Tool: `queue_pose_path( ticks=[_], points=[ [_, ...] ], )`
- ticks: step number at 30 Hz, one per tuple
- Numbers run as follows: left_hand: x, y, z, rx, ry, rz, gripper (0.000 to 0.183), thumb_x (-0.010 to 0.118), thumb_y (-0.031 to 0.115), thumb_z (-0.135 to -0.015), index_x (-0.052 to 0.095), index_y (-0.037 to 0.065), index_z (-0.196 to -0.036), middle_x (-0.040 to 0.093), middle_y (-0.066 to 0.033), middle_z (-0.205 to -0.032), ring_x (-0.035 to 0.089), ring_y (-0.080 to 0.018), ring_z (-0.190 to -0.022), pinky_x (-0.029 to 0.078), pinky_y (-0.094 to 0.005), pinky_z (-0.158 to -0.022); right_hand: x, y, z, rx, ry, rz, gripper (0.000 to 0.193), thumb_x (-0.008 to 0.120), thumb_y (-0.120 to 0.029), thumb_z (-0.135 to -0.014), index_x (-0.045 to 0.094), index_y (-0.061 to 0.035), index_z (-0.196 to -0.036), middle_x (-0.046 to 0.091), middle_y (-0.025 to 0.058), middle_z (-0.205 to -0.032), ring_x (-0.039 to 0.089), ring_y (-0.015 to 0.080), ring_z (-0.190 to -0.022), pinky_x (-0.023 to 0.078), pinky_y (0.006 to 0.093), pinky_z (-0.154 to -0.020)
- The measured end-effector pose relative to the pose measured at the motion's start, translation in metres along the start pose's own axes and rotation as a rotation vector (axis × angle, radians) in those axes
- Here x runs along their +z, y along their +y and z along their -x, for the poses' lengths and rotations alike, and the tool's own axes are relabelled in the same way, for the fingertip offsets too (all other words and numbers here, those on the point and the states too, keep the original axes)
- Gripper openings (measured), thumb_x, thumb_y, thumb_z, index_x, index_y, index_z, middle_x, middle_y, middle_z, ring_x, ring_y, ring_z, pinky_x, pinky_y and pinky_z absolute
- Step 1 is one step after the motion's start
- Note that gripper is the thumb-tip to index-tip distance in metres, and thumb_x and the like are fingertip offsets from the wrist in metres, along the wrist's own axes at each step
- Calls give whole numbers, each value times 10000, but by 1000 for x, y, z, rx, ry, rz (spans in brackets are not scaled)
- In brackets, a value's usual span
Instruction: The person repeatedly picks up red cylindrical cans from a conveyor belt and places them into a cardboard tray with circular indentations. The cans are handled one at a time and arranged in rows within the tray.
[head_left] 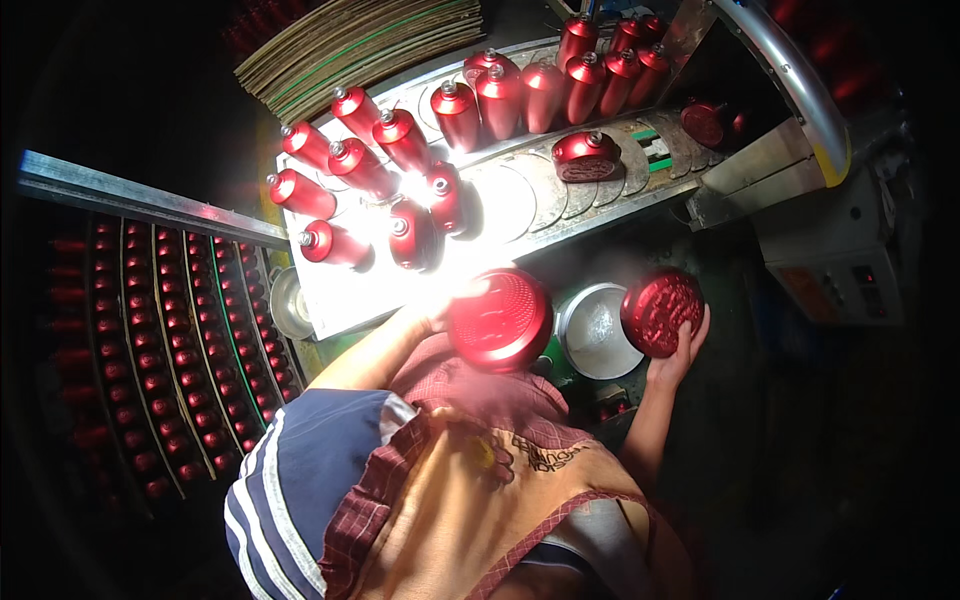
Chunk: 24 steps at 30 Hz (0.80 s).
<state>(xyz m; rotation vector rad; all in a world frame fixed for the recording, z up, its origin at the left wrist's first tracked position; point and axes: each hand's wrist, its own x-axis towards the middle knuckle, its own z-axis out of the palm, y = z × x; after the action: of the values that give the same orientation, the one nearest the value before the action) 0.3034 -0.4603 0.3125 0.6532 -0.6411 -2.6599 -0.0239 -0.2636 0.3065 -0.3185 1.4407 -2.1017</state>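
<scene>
My left hand (446,308), partly washed out by glare, is closed on the edge of a round, flat red bottle (500,318), its dotted, embossed face turned up. My right hand (690,350) grips another round red bottle (660,305) with a raised pattern; its fingers press on the lower face and side. No neck shows on either held bottle. Between the two, slightly lower, a round metal bowl (600,335) holds something whitish. Just beyond my left hand, several glossy red bottles (365,168) with clear necks stand on a brightly lit white table (350,290).
A conveyor of overlapping plates (530,200) runs to the far right, carrying more red bottles (498,95) and a single one (586,157). A curved metal hood (790,75) covers its right end. Stacked dividers (350,50) lie behind. Rows of red bottles (185,350) fill the left. A control box (835,265) stands right.
</scene>
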Motion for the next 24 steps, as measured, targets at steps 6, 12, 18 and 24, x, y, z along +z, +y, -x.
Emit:
queue_pose_path(
  ticks=[6,12,18,24],
  points=[
    [-47,71,127,195,432,-296,647,743,206,-750,504,30,-1325,539,-98,-1290,541,-241,-1166,442,-392,-1001,150,48,-48,-367,-241,675,481,705,-75,-841,555,-32,-1296,565,108,-1249,532,211,-1135,404,336,-1005],
    [-13,151,195,591,755,-729,706,797,213,-668,544,12,-1296,546,-99,-1263,563,-225,-1137,470,-350,-969,227,134,-106,-614,-348,922,567,804,-62,-696,644,-206,-1221,542,154,-1209,499,350,-1126,417,407,-998],
    [-10,301,153,982,966,-1155,579,736,201,-789,549,117,-1330,532,-98,-1321,561,-244,-1173,490,-380,-986,225,183,-137,-511,-299,1180,626,780,-105,-735,588,-349,-1278,434,216,-1309,448,394,-1214,395,435,-1026],
    [-146,381,-11,872,1117,-1573,563,720,195,-790,545,249,-1322,554,-225,-1191,558,-359,-1127,464,-395,-979,220,155,-159,-528,-392,1392,603,723,-111,-773,565,-258,-1337,410,217,-1395,420,385,-1261,345,433,-1067]
  ],
)
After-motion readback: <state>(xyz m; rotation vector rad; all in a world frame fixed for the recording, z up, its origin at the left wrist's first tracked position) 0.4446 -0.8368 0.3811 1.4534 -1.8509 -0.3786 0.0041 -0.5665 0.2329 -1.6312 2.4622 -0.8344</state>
